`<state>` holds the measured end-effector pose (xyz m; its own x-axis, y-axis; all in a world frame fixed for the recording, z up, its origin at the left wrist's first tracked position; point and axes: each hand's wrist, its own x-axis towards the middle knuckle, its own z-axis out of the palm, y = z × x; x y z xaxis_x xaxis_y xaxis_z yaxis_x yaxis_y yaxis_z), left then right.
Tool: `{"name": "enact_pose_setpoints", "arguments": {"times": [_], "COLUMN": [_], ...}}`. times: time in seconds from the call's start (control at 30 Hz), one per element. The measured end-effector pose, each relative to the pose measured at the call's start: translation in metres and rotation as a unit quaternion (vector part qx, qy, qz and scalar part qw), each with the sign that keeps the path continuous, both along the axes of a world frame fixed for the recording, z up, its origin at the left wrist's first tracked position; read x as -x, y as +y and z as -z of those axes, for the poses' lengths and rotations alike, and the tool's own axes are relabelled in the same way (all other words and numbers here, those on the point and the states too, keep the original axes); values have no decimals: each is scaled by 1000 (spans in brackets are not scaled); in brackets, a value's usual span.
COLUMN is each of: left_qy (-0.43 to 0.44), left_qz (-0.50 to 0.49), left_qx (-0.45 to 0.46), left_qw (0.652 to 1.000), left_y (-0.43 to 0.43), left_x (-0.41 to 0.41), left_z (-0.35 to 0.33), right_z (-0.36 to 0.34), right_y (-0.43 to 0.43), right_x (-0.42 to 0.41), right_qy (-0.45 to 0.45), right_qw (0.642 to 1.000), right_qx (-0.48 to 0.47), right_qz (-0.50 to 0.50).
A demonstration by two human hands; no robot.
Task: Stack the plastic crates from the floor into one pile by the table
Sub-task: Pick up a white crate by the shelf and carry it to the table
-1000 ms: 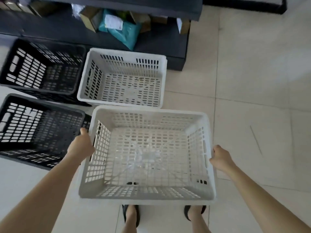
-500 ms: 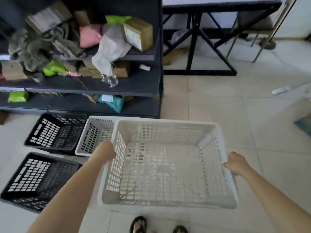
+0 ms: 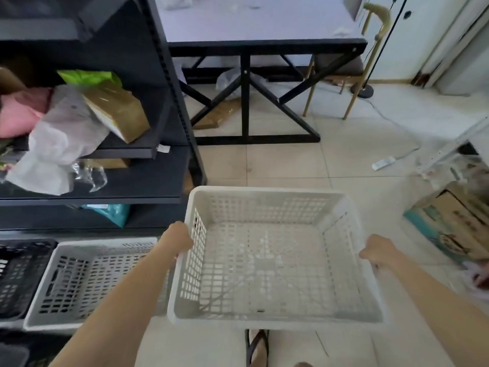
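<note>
The person holds one white crate (image 3: 264, 260) up in the air with both hands. The left hand (image 3: 180, 238) grips the left rim, fingers curled over the edge. The right hand (image 3: 378, 251) is on the right rim. It is a bit blurry, but it looks curled round the edge too.

The big change is where the crate is. It is now higher and further to the right than in the pictures from just before. In those it sits low, right beside the other crates. The view has turned as well, so the table (image 3: 264, 45) now shows straight ahead at the far side.

The other white crate (image 3: 87, 279) and a black crate (image 3: 18, 274) are on the floor at the near left, by the dark shelf (image 3: 132, 181). There is bare floor (image 3: 277, 165) between the held crate and the table.

So this crate is picked up and on its way. It probably becomes the bottom of the pile. No pile shows by the table yet, and the other crates are not yet moved.
</note>
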<state>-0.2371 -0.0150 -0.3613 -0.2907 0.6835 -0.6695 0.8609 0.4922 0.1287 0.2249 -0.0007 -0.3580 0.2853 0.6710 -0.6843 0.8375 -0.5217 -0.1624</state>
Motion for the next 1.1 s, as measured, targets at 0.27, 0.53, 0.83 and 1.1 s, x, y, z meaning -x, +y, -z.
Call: {"name": "enact_pose_setpoints", "arguments": {"times": [0.27,0.53,0.83,1.1], "left_qy": [-10,19,24,28], "left_qz": [-18,-16,-6,6], "left_qx": [-14,-2,36,47], "left_qw": [1000,1000,999,998], "left_y": [149,281,431,552], "left_x": [-58,-84,-72,-69], "left_z": [31,77,145,237], "right_z": [32,81,144,238], "right_y": [153,311,466,571], "right_x": [-65,-89,-60,-48], "right_qy": [19,-12,-25,-12], "right_qw": [999,998,994,994], "right_qx": [37,61,101,107], "right_qz": [3,-27,-32,28]}}
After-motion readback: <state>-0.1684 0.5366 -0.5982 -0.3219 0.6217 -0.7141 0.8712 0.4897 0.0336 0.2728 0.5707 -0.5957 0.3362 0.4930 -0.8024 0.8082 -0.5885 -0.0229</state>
